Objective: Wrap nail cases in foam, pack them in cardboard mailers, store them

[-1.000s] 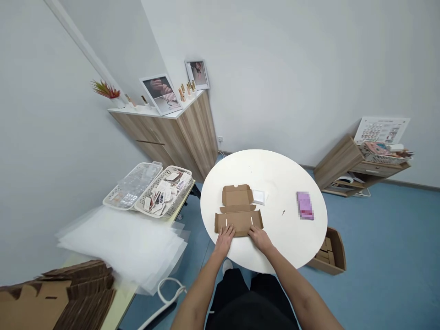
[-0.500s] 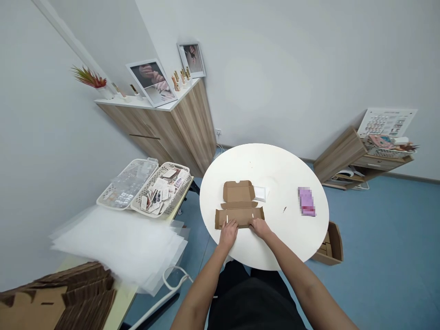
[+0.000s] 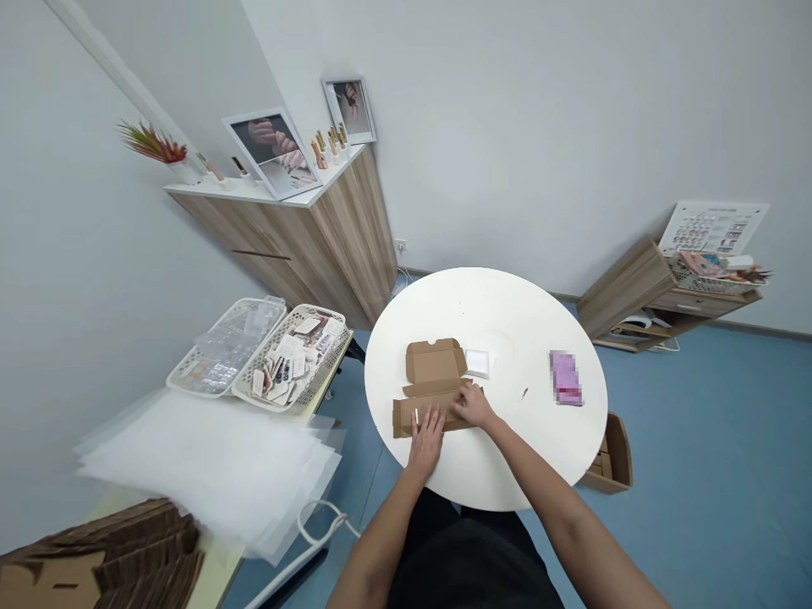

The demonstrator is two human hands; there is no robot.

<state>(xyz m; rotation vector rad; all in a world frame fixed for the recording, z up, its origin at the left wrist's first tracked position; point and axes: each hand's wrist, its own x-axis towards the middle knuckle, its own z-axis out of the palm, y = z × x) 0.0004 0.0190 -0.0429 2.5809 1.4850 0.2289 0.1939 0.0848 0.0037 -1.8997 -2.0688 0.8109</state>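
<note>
An unfolded brown cardboard mailer box [image 3: 436,362] lies on the near left part of the round white table [image 3: 507,457], its notched lid flap toward the wall. My left hand [image 3: 429,436] rests on the box's near panel with fingers stretched and slightly spread. Over the right part of that panel, my right hand [image 3: 473,406] is closed, fingers curled together and pointing left. What its fingertips hold, if anything, is hidden. A pale slot shows beside my left fingers. Just right of the lid sits a small white square piece [image 3: 478,363].
A blurred-out purple item [image 3: 566,378] lies at the table's right. Below stands an open carton [image 3: 618,457] with cardboard inside. On the left side table are white baskets [image 3: 292,359], translucent sheets [image 3: 216,465] and stacked flat cardboard [image 3: 139,550]. A wooden cabinet [image 3: 342,228] stands behind.
My right hand has moved from the box's near edge up and left over the panel. My left hand has shifted slightly, its fingers now more spread. The view has tilted a little.
</note>
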